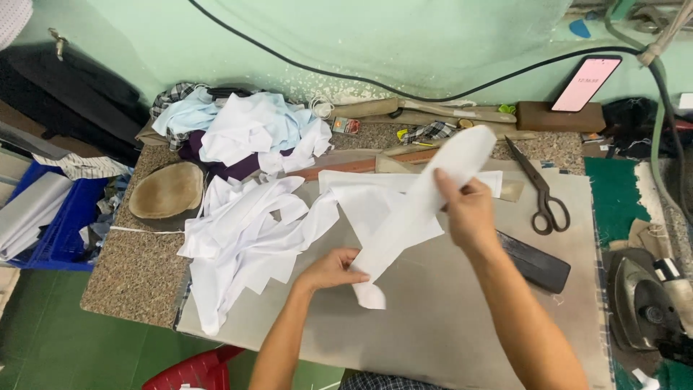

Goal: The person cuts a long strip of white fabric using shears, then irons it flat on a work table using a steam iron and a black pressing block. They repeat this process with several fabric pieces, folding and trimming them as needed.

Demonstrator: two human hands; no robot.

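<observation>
Your hands hold a long curved strip of white fabric (426, 209) slanting above the grey padded board (462, 310) that lies on the speckled stone counter (130, 274). Your left hand (330, 270) pinches the strip near its lower end, fingers closed on the cloth, with the short tail of the strip hanging just below your grip. Your right hand (469, 213) clasps the strip higher up, thumb on the near face, and the rounded upper end rises past your fingers toward the wall.

Just left of the strip, a loose heap of white fabric cuttings (245, 238) spreads over the board's left edge and onto the counter. Behind that heap sits a pile of white, pale blue and purple garments (238, 133), and beside it a flat tan oval pad (166, 191). To the right of your right hand, large dark metal shears (540, 191) lie closed on the board, and a dark rectangular block (534, 261) rests near your right forearm. A phone with a lit pink screen (586, 83) leans against the green wall, and an old electric iron (642, 300) sits off the board's right edge.
</observation>
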